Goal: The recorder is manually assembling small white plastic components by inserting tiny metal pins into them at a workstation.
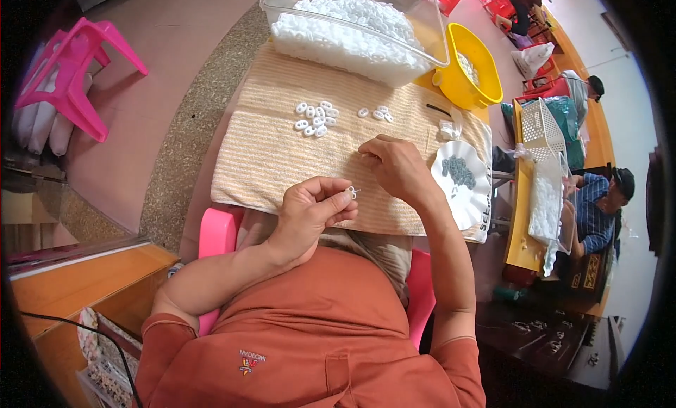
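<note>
My left hand (315, 214) is closed, thumb and fingers pinching a small white plastic piece (351, 192) with holes, a thin pale bit sticking out of it. My right hand (396, 165) hangs just above and to the right, its fingers curled together; whatever they hold is hidden. On the striped towel (264, 144) beyond lies a cluster of white oval two-holed pieces (319, 121). A smaller group of the same pieces (380, 113) lies to its right. Right of my right hand, a white wavy-rimmed plate (462, 207) bears a heap of tiny grey-green parts (458, 172).
A clear bin (415, 68) full of white pieces stands at the far edge, beside a yellow basket (486, 91). A black stick (438, 110) and a small white packet (448, 130) lie near the plate. Pink stool at left (88, 63); co-workers at right (598, 214).
</note>
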A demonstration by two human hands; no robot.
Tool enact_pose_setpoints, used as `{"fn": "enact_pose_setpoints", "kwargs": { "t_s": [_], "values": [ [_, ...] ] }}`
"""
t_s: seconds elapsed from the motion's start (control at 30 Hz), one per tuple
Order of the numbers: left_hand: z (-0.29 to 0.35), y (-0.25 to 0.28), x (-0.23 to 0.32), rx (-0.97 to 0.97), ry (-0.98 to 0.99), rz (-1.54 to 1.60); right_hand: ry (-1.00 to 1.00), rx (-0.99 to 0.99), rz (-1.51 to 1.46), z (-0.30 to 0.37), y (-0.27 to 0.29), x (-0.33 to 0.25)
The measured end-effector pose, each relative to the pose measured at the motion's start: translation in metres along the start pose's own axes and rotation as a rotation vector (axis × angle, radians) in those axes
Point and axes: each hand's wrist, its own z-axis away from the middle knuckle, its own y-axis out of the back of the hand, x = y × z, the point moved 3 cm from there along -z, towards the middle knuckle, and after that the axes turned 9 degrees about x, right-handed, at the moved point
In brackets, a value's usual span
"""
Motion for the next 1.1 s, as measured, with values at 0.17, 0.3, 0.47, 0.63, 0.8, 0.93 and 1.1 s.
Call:
{"fn": "enact_pose_setpoints", "kwargs": {
  "t_s": [0.17,0.3,0.47,0.63,0.8,0.93,1.1],
  "values": [
    [-0.002,0.001,-0.001,-0.005,0.004,-0.016,0.061,0.022,0.015,0.004,-0.001,-0.003],
    [-0.002,0.002,-0.001,0.005,0.004,-0.039,0.100,0.000,0.045,0.009,0.001,-0.008],
    [-0.002,0.001,0.000,0.004,0.016,-0.039,0.046,0.029,-0.092,0.015,0.003,-0.003],
    [-0.003,0.003,-0.002,0.009,0.024,-0.028,-0.137,-0.047,-0.532,0.040,0.001,0.005],
    [-0.004,0.002,-0.003,0.023,0.065,-0.025,-0.374,-0.038,-1.052,0.057,-0.012,0.014],
    [-0.006,0.004,-0.004,0.028,0.085,-0.018,-0.407,-0.066,-1.189,0.058,-0.017,0.010],
    [-0.007,0.004,-0.004,0.027,0.091,-0.028,-0.402,-0.107,-1.301,0.059,-0.023,0.010]
  ]
}}
